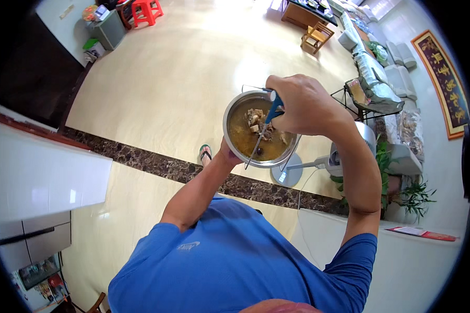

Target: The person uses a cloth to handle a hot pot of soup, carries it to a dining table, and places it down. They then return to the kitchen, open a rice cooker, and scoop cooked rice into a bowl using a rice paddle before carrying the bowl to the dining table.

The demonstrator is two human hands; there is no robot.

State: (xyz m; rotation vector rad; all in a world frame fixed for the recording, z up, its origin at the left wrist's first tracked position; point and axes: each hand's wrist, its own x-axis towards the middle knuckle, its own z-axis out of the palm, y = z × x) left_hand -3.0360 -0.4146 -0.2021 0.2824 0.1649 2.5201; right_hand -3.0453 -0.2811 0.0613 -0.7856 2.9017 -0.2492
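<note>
A round metal bowl (226, 117) of brownish soup with chunks of meat (254, 119) and a dark round piece is held up before my chest. My right hand (303, 107) grips the blue handle of a wire dish clamp (274, 107), whose metal prongs reach around the bowl's rim. Beneath the bowl's lower left side is my left hand (230, 152), its palm against the bowl and its fingers mostly hidden under it.
A standing fan (337, 154) with a round base is just right of the bowl, its cord (299, 203) running along the floor. A folding chair (372, 101), potted plants (384, 172) and sofas line the right. A wooden chair (317, 37) and red stool (147, 11) stand farther off.
</note>
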